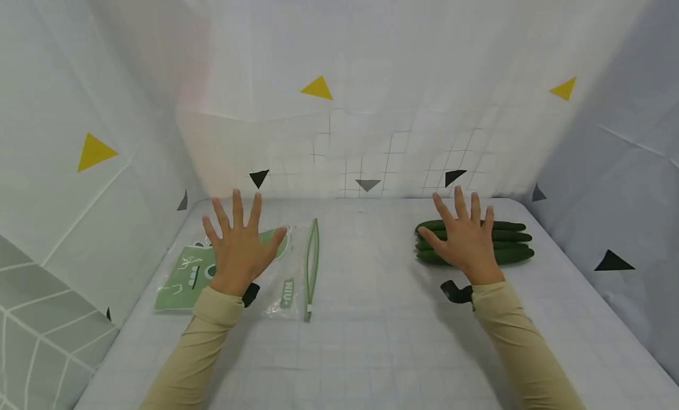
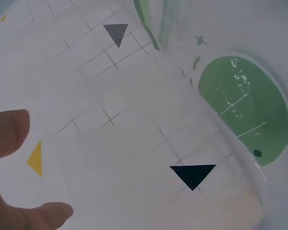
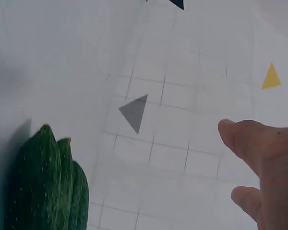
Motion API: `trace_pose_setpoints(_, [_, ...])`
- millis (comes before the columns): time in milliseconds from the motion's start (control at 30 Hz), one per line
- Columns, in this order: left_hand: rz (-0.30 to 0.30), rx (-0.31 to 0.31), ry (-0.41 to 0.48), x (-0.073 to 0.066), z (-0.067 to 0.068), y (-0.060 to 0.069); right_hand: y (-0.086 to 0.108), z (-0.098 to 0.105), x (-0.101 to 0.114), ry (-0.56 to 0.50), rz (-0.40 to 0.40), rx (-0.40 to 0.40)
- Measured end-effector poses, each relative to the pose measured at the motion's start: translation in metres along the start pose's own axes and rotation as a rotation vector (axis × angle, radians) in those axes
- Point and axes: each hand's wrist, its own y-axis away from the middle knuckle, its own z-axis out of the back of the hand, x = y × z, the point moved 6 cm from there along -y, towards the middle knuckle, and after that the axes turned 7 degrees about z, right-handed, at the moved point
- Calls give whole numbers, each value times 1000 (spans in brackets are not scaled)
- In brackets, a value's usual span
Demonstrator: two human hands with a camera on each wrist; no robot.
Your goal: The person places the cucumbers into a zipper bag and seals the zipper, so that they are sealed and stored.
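My left hand [image 1: 240,251] is held out with fingers spread above a clear zip bag [image 1: 287,268] printed with green shapes. Its green zip strip [image 1: 313,263] runs along the bag's right side. On the right, my other hand [image 1: 467,242], fingers also spread, hovers over several dark green cucumbers [image 1: 511,255] lying side by side. It hides part of them. Neither hand holds anything. The left wrist view catches a green leaf-like print [image 2: 245,105] on the bag; cucumber ends [image 3: 43,182] show in the right wrist view.
A white table [image 1: 361,339] with a faint grid spans the space between bag and cucumbers. White sheets [image 1: 398,56] with yellow, black and grey triangles stand behind and at both sides. A grey-green panel with white lines [image 1: 42,321] lies at the lower left.
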Motion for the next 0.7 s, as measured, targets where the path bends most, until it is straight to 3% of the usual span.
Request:
trace_pose_setpoints(200, [-21, 214, 62, -2, -22, 14, -12, -12, 26, -92, 57, 10])
trace_pose_setpoints(367, [-66, 336, 151, -14, -47, 31, -24, -27, 61, -236, 122, 42])
trace_pose_setpoints(500, [-28, 390, 152, -16, -66, 39, -31, -43, 92, -340, 199, 70])
trace_pose_setpoints(700, [32, 406, 137, -14, -81, 45, -41, -69, 132, -454, 314, 99])
